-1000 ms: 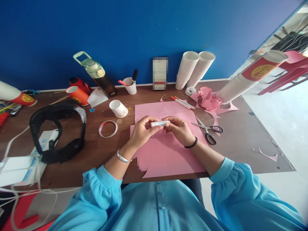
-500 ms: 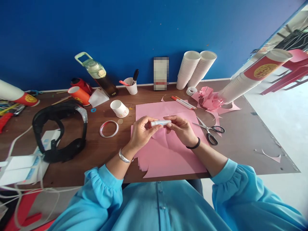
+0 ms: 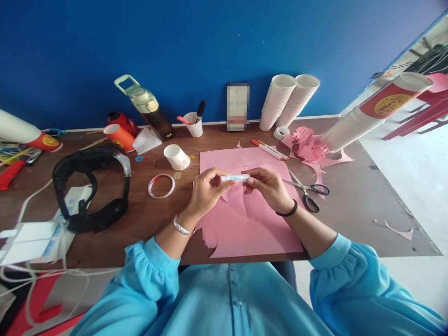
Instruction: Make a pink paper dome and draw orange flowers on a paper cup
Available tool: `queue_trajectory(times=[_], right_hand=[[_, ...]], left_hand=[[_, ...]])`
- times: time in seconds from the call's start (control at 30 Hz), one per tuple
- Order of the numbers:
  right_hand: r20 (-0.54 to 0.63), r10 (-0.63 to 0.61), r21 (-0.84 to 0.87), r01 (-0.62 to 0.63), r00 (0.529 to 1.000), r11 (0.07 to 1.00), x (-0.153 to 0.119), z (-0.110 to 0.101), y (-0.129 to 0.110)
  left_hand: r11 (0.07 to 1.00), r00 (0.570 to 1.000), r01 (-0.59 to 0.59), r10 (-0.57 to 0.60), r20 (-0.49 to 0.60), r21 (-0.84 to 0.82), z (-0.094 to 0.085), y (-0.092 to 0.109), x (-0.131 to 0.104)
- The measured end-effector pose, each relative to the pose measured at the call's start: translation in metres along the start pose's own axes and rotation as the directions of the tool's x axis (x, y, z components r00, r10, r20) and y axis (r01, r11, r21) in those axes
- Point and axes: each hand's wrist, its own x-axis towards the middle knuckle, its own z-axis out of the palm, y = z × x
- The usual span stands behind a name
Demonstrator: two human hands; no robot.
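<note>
A small white glue stick (image 3: 235, 178) with a blue-marked label lies level between my two hands. Its left end is pinched by the fingers of my left hand (image 3: 206, 189), which has a silver bangle at the wrist. At the other end, my right hand (image 3: 269, 189) grips it between thumb and fingertips, a black band round that wrist. Both hands are held over sheets of pink paper (image 3: 252, 228), cut in a curve at the lower left. Scissors (image 3: 308, 190) with black handles lie spread at the right edge of the paper.
Behind the paper are orange-and-white markers (image 3: 268, 150), a white tape roll (image 3: 281, 133) and stacked paper cups (image 3: 280, 102). Pink scraps (image 3: 308, 142) lie at right. On the left are a single paper cup (image 3: 177, 157), a tape ring (image 3: 161, 186), a bottle (image 3: 150, 112) and a black headset (image 3: 93, 186).
The whole view has shifted slightly, with the table things appearing a little further right. Both hands keep their hold on the glue stick, which has barely moved.
</note>
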Motion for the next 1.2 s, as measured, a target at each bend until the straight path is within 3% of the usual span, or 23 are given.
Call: queue_trajectory(times=[0.17, 0.3, 0.37, 0.5, 0.63, 0.73, 0.87, 1.03, 1.2], right_hand=[[-0.098, -0.185, -0.040, 0.182, 0.978, 0.983, 0.002, 0.003, 0.000], [0.041, -0.017, 0.078, 0.014, 0.999, 0.997, 0.002, 0.003, 0.001], [0.055, 0.045, 0.111, -0.051, 0.997, 0.993, 0.001, 0.002, 0.002], [-0.129, 0.000, 0.135, 0.018, 0.992, 0.991, 0.003, -0.004, 0.005], [-0.190, -0.025, 0.110, 0.047, 0.982, 0.993, 0.005, -0.006, 0.004], [-0.186, -0.054, 0.032, 0.061, 0.981, 0.998, 0.002, -0.003, 0.001], [-0.172, -0.126, -0.117, 0.106, 0.977, 0.987, -0.002, 0.002, 0.000], [-0.117, -0.226, -0.388, 0.165, 0.967, 0.907, -0.005, 0.005, 0.002], [-0.014, -0.363, -0.644, 0.270, 0.932, 0.716, -0.006, 0.003, 0.003]], left_hand=[[1.000, 1.000, 0.005, -0.005, -0.022, -0.012, 0.001, -0.002, 0.001], [1.000, 1.000, -0.023, 0.023, 0.015, -0.008, 0.002, 0.001, 0.002], [0.999, 0.998, -0.023, 0.025, 0.062, -0.034, 0.002, 0.002, 0.003], [0.961, 0.990, 0.105, -0.077, 0.119, -0.254, 0.002, -0.002, 0.004], [0.815, 0.957, 0.287, -0.224, 0.184, -0.503, 0.003, -0.009, 0.007], [0.685, 0.925, 0.376, -0.318, 0.209, -0.624, 0.005, -0.009, 0.011], [0.603, 0.925, 0.371, -0.308, 0.223, -0.706, 0.008, -0.007, 0.013], [0.616, 0.930, 0.367, -0.249, 0.270, -0.697, 0.012, -0.006, 0.008], [0.705, 0.949, 0.312, -0.203, 0.241, -0.637, 0.013, -0.006, 0.005]])
